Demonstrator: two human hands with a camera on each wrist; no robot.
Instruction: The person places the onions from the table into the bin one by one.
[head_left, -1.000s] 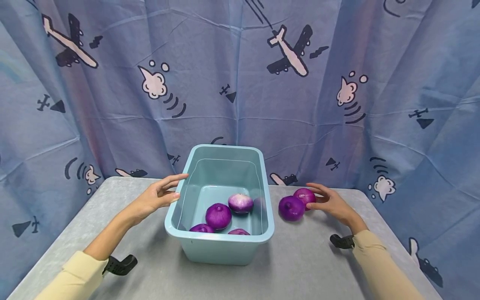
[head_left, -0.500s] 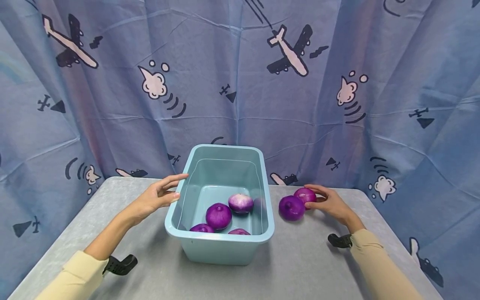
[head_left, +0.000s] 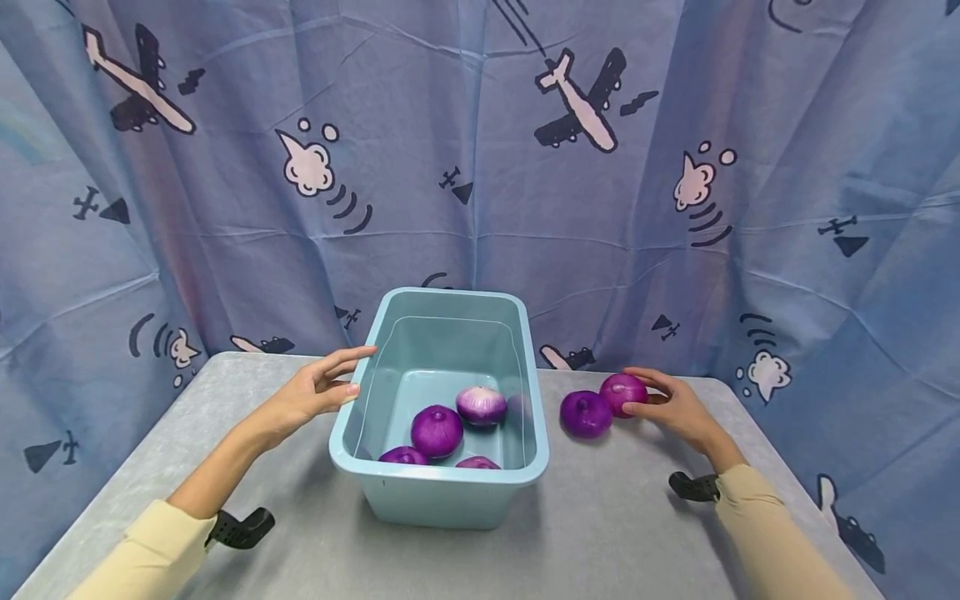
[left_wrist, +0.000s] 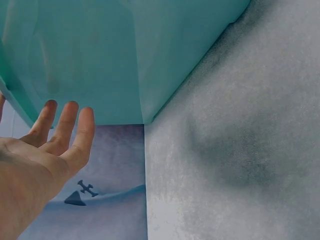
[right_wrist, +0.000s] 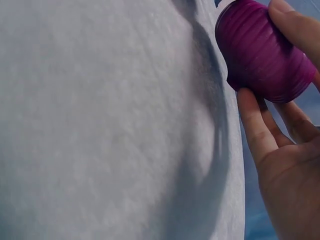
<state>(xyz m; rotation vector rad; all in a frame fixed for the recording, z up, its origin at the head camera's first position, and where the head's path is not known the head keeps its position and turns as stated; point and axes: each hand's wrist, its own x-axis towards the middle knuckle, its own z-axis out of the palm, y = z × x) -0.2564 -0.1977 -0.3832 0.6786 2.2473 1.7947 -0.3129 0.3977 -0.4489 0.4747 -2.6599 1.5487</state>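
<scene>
In the head view a light blue plastic bin (head_left: 442,498) stands on the table with several purple onions in it, among them a dark one (head_left: 437,432) and a paler one (head_left: 482,406). My left hand (head_left: 309,393) touches its left rim, fingers mostly extended; the left wrist view shows the fingers (left_wrist: 65,125) against the outer wall. To the right of the bin, my right hand (head_left: 678,412) holds a purple onion (head_left: 623,394) between thumb and fingers. The right wrist view shows this onion (right_wrist: 260,50) up close. Beside it a darker purple onion (head_left: 586,415) sits on the table.
A grey-white tabletop (head_left: 600,525) lies under everything. Behind its far edge hangs a blue curtain (head_left: 480,183) printed with airplanes. Both wrists carry a black strap-like mount (head_left: 242,529).
My right hand has closed round the farther onion and shifted it slightly to the right. The darker onion beside it has moved a touch. My left hand and the bin stay put.
</scene>
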